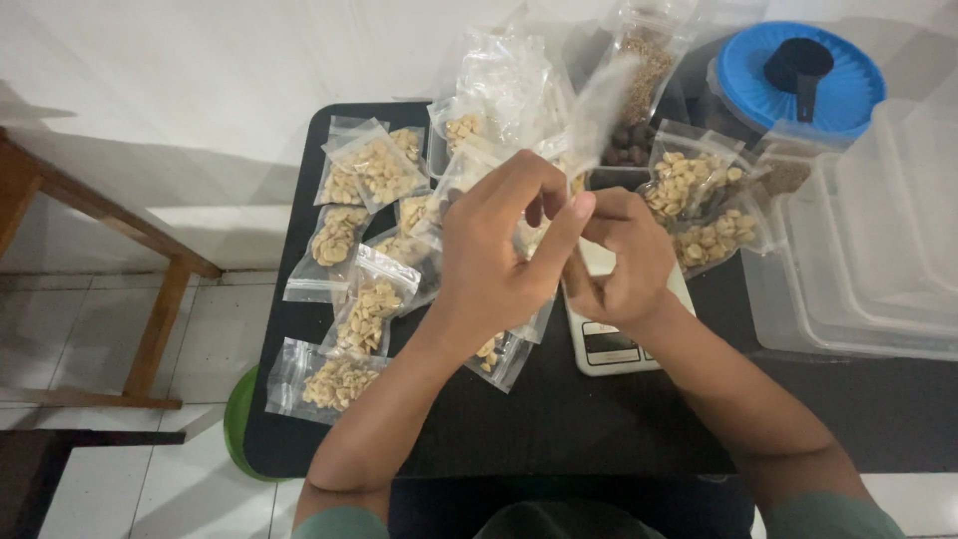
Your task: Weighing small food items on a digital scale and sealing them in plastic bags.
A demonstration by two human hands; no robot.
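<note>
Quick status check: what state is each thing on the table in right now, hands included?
Left hand: raised, fingers pinched on a clear bag.
Right hand: raised, fingers pinched on the same bag.
Clear bag: held up, blurred; whether filled or sealed, unclear.
Nut packets: filled, lying flat on the black table.
Scale: on the table, partly hidden; display unreadable.
Blue-lidded container: lid on.
Clear tubs: stacked.

This looks like a home corner used for small-scale snack packing; a small black table (479, 419) stands on pale floor tiles against a plain white wall; on it lie many small clear plastic bags of peanuts (344, 235) beside a white digital scale (609, 344); right of the table sit stacked translucent plastic tubs (878, 250); left, a brown wooden bench (150, 299).
</note>
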